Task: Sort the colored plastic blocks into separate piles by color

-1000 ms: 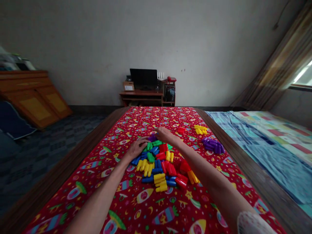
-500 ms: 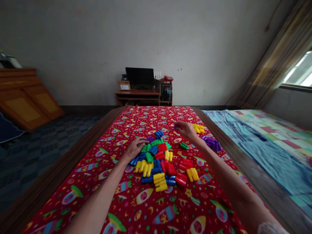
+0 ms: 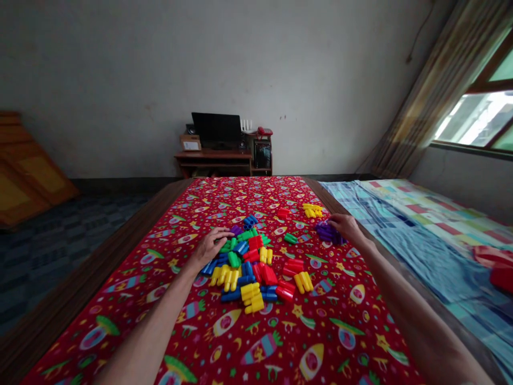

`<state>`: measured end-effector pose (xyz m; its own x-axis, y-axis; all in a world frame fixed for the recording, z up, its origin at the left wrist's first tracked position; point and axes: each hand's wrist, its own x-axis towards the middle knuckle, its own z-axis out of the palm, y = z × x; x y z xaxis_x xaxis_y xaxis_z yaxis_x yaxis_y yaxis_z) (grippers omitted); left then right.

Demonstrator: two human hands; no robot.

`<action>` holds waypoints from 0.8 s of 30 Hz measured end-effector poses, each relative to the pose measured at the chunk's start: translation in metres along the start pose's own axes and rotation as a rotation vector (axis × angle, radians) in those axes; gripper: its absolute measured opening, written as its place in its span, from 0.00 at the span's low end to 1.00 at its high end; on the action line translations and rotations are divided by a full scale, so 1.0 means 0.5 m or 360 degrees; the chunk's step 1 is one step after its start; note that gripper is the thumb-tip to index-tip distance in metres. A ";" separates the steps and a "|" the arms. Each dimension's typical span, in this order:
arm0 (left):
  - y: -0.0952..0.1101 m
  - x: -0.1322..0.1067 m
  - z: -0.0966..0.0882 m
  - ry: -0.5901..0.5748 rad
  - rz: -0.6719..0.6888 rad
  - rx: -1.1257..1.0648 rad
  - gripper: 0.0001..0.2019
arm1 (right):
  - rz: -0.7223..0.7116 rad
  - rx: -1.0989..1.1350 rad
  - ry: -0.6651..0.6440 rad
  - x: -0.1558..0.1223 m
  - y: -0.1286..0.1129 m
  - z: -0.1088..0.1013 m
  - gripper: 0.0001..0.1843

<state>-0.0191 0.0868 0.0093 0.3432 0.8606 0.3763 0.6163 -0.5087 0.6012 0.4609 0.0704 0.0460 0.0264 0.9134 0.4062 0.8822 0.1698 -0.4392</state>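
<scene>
A heap of colourful plastic blocks lies mid-way along the red rocket-print cloth. My left hand rests flat on the heap's left side, fingers spread over green and purple pieces. My right hand reaches to the right edge of the cloth, where its fingers curl down onto a small pile of purple blocks and seem to pinch one. Beyond it sits a yellow group, with a red block, a blue block and a green block lying apart.
The cloth covers a long wooden platform. A patchwork blanket with red items lies to the right. A desk with a monitor stands at the far wall. A curtained window is at the right.
My right hand left the top of the heap and swung right to the purple pile. The view panned right. My left hand stayed on the heap.
</scene>
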 end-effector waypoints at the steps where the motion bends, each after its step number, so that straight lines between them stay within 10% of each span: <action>1: 0.000 0.000 0.000 0.0001 -0.0003 0.0007 0.20 | -0.0031 -0.0008 -0.0014 -0.002 -0.004 -0.002 0.21; 11: -0.005 0.000 0.002 0.0022 -0.0026 -0.0062 0.19 | -0.0200 0.0086 0.0173 -0.001 -0.140 -0.015 0.30; 19: 0.011 -0.007 -0.010 0.0073 -0.0130 -0.0340 0.19 | -0.1076 0.0220 -0.0543 0.035 -0.472 0.173 0.10; 24: 0.017 -0.014 -0.010 0.0136 -0.0253 -0.0446 0.17 | -0.1094 -0.0181 -0.0771 0.069 -0.559 0.262 0.07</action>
<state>-0.0196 0.0762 0.0154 0.1903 0.9305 0.3130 0.4345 -0.3658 0.8231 0.1537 0.1028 0.0777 -0.7145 0.6825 0.1540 0.6708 0.7308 -0.1262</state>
